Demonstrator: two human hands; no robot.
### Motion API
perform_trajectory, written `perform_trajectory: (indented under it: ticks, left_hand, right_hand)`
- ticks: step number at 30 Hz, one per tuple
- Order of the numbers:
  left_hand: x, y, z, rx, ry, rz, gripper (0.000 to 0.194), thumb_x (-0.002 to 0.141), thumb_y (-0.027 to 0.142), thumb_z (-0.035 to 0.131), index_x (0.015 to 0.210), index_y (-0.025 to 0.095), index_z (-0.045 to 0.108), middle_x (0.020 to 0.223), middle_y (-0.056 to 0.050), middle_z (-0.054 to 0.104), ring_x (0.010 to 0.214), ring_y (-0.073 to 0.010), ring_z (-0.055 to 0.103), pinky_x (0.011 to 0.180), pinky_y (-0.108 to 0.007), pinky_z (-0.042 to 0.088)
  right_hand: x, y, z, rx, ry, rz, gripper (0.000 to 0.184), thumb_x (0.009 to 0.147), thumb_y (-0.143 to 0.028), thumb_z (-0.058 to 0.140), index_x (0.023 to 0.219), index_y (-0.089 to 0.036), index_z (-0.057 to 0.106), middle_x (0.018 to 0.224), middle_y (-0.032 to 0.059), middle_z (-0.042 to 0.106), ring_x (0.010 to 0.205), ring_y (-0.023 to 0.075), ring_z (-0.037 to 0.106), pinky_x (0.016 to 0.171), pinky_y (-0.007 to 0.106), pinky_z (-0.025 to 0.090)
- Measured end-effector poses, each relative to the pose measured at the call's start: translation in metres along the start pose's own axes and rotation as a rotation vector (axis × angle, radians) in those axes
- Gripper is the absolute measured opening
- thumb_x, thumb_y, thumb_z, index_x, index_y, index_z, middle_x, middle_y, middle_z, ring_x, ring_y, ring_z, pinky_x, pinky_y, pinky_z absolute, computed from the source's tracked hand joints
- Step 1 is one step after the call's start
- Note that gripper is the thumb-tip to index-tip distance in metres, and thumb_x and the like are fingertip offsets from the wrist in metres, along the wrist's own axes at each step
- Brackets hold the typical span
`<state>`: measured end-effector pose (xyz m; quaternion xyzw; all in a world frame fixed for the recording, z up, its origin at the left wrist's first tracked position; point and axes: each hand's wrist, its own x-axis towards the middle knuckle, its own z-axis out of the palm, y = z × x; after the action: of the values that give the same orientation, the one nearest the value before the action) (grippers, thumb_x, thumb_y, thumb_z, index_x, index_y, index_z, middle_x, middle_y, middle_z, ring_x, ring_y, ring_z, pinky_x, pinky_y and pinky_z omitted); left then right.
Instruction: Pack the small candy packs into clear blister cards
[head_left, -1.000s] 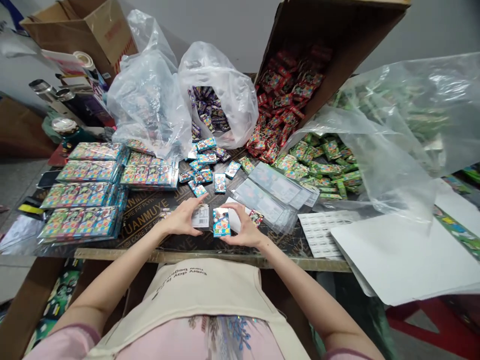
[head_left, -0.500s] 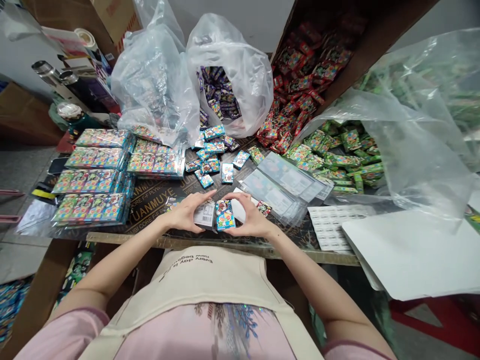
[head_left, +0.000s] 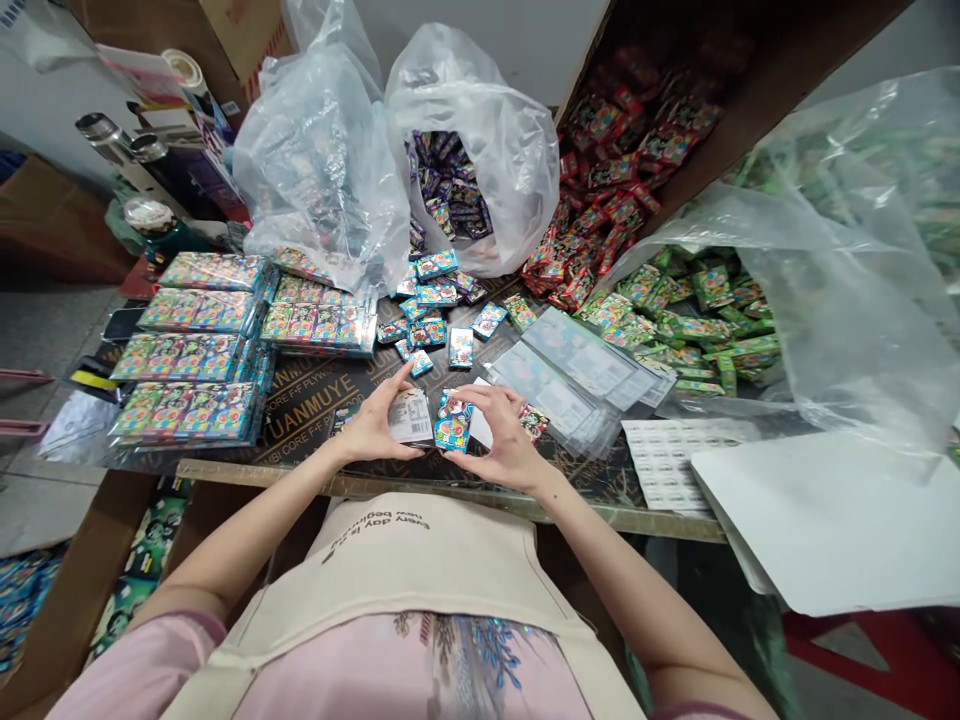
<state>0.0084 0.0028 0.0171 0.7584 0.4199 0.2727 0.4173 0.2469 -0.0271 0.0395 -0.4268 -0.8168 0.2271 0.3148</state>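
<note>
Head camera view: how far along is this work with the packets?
Looks done: packet strips in clear sleeves, stacked at left. In hand: the right hand holds a blue packet; the left hand holds a barcode card. Remaining: loose red packets in the tilted box, green packets, purple packets in a bag.

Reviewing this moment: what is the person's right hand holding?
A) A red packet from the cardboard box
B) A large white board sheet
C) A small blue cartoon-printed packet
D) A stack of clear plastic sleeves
C: the person's bare right hand curves around the small blue cartoon-printed packet, with its fingers on the packet's upper edge.
</note>
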Motion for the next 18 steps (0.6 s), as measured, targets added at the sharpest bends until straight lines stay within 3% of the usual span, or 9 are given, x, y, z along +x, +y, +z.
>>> perform_trajectory:
  ticks: [10, 14, 16, 18]
  left_hand:
    - [-0.001, 0.001, 0.001, 0.018, -0.096, 0.035, 0.123, 0.053, 0.031, 0.082, 0.151, 0.023, 0.008, 0.116, -0.007, 0.057, 0.105, -0.0244, 0.056, 0.1, -0.04, 0.04]
    - [-0.003, -0.001, 0.0, 0.078, -0.147, -0.003, 0.127, 0.052, 0.035, 0.083, 0.151, 0.022, 0.005, 0.121, -0.009, 0.054, 0.111, -0.0268, 0.052, 0.102, -0.042, 0.037]
    - [-0.004, -0.005, 0.002, 0.12, -0.199, -0.042, 0.127, 0.049, 0.038, 0.084, 0.151, 0.022, 0.009, 0.125, -0.011, 0.053, 0.114, -0.0292, 0.05, 0.102, -0.044, 0.036]
    - [-0.003, -0.011, 0.007, 0.152, -0.252, -0.115, 0.118, 0.048, 0.042, 0.084, 0.148, 0.02, 0.026, 0.124, -0.012, 0.054, 0.113, -0.0312, 0.05, 0.1, -0.044, 0.037]
  right_hand:
    - [-0.002, 0.011, 0.005, 0.127, -0.065, -0.078, 0.063, 0.068, -0.035, 0.072, 0.123, -0.025, 0.042, 0.118, 0.0095, 0.057, 0.11, 0.0281, 0.054, 0.094, 0.044, 0.034]
    - [-0.005, 0.011, 0.011, 0.106, -0.019, -0.085, 0.063, 0.067, -0.034, 0.072, 0.122, -0.026, 0.043, 0.118, 0.0097, 0.057, 0.108, 0.0278, 0.055, 0.093, 0.045, 0.035]
    - [-0.009, 0.013, 0.017, 0.067, -0.012, -0.076, 0.063, 0.066, -0.034, 0.072, 0.122, -0.025, 0.043, 0.116, 0.0102, 0.057, 0.106, 0.0278, 0.055, 0.092, 0.045, 0.035]
    - [-0.014, 0.018, 0.025, 0.03, -0.06, -0.073, 0.063, 0.068, -0.034, 0.07, 0.124, -0.024, 0.042, 0.116, 0.0111, 0.057, 0.107, 0.0281, 0.055, 0.093, 0.047, 0.034]
